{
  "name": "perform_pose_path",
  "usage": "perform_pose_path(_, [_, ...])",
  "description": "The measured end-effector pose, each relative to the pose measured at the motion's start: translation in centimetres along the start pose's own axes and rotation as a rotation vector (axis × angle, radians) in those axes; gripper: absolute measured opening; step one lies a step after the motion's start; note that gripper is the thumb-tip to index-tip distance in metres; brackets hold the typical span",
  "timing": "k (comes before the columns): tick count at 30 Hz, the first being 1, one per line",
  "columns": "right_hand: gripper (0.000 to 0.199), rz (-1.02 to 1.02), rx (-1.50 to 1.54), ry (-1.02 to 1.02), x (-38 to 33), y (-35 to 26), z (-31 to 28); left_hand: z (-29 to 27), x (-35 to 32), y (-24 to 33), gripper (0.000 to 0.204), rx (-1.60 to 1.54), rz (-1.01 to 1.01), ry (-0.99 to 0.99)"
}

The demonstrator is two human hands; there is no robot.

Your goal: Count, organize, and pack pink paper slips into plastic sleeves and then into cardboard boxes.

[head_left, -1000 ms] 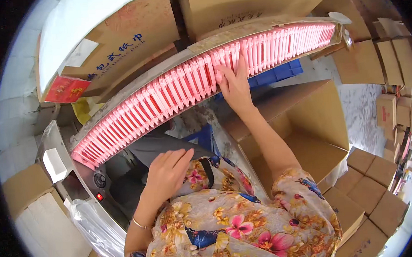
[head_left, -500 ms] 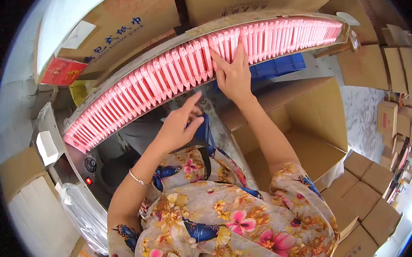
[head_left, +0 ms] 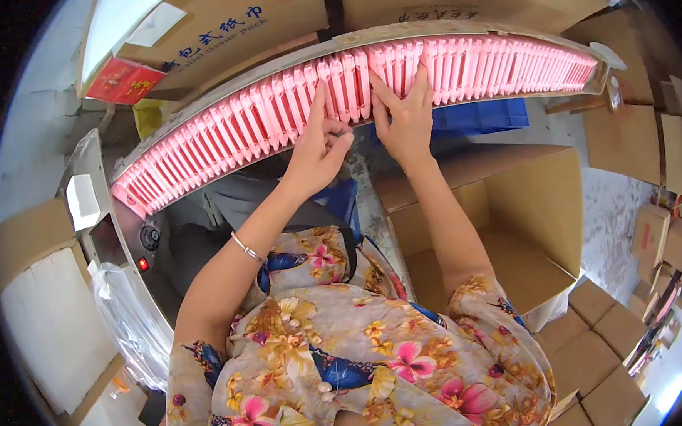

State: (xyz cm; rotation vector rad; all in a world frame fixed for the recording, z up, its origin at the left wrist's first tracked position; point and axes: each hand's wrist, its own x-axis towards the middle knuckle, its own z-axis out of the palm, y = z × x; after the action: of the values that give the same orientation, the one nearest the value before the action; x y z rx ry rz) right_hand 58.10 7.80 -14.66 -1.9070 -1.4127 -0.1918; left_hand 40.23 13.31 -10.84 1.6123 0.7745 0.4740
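A long row of slim pink tissue packs stands on edge in a curved-looking trough ahead of me. My right hand reaches the middle of the row, its fingers spread apart with several packs between them and the fingertips touching the row. Just left of it is my left hand. Its index finger is stretched out onto the packs, while the other fingers curl loosely with nothing visible in them. Whether the right fingers squeeze the packs cannot be made out.
Below my right forearm stands an open cardboard box. A blue crate sits under the trough. Large closed cartons line the far side, and more cartons are stacked at right. Clear plastic bags hang at left.
My left hand has moved up and right, and its index finger now touches the packs. The right hand stays among the same packs while the whole view has shifted slightly.
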Motion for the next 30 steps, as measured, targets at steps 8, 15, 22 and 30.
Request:
perform_pose_path(8, [0.039,0.022,0.039,0.001,0.0,0.0,0.1,0.5,0.6,-0.4,0.091,-0.032,0.027,0.051])
perform_pose_path(15, [0.040,0.014,0.026,-0.008,0.1,-0.1,0.1,0.4,-0.2,-0.5,0.087,-0.017,0.009,-0.003])
perform_pose_path(22, [0.039,-0.023,0.003,0.010,0.2,-0.1,0.4,1.4,-2.2,0.2,0.089,-0.075,-0.116,0.018])
perform_pose_path(30, [0.039,-0.013,0.000,0.008,0.2,-0.1,0.4,-0.1,-0.8,-0.8,0.089,-0.014,-0.015,0.092])
